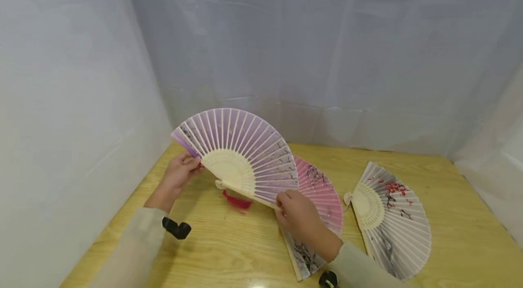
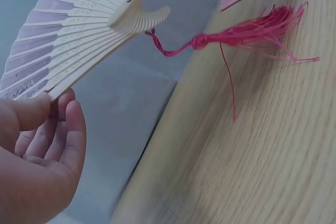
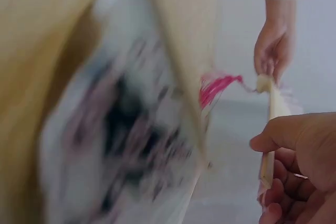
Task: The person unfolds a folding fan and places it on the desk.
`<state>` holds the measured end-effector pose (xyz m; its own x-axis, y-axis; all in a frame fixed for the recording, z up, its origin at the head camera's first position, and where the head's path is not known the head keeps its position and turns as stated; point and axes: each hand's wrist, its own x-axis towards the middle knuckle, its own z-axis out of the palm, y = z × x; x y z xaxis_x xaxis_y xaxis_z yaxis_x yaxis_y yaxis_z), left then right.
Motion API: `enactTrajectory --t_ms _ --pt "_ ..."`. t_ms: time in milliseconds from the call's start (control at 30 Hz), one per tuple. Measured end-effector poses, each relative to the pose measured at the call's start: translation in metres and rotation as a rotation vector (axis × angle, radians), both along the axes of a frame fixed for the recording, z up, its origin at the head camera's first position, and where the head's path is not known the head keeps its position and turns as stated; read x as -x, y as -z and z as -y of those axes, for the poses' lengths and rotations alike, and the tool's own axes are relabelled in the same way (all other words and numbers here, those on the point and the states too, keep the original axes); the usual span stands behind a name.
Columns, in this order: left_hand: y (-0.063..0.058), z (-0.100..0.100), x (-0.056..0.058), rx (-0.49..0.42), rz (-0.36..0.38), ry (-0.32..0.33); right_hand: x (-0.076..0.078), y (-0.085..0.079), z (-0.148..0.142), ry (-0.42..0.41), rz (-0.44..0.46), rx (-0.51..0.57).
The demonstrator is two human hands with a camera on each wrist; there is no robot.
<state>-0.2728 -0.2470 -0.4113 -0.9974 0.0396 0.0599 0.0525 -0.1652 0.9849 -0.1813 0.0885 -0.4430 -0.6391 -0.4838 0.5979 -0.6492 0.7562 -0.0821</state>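
Both hands hold a spread purple folding fan (image 1: 241, 142) above the table. At its left edge my left hand (image 1: 181, 171) pinches the outer rib between thumb and fingers, as the left wrist view (image 2: 39, 145) also shows. The opposite outer rib is gripped by my right hand (image 1: 300, 215), thumb on one side and curled fingers on the other in the right wrist view. A red-pink tassel (image 2: 252, 30) hangs from the fan's pivot. Behind the right hand lies an open pink folding fan (image 1: 323, 192), partly hidden by that hand and the purple fan.
An open grey-white folding fan (image 1: 396, 224) with red blossoms lies at the right on the wooden table (image 1: 212, 251). Pale sheeting (image 1: 286, 52) stands behind the table and along both sides. Black devices (image 1: 176, 228) are strapped at the wrists.
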Motion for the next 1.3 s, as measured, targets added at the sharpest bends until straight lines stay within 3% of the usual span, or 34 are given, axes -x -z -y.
enactTrajectory --t_ms 200,433,600,833,1100,1300 --pt "0.0 0.004 0.013 0.059 0.057 -0.04 -0.019 -0.003 0.033 0.017 0.041 -0.036" --pt "-0.002 0.005 0.021 0.157 0.086 -0.081 -0.032 -0.005 0.069 0.087 0.226 -0.123" --pt "-0.002 0.009 0.027 0.237 0.073 -0.092 -0.035 -0.004 0.09 0.061 0.244 -0.185" --pt "-0.001 0.02 0.033 0.394 0.028 -0.021 -0.042 -0.002 0.116 0.003 0.358 -0.196" --pt "0.001 0.021 0.035 0.603 0.06 0.093 -0.054 0.002 0.139 -0.056 0.506 -0.208" --pt "0.007 0.023 0.036 0.683 0.08 0.16 -0.062 0.007 0.15 -0.105 0.5 -0.214"
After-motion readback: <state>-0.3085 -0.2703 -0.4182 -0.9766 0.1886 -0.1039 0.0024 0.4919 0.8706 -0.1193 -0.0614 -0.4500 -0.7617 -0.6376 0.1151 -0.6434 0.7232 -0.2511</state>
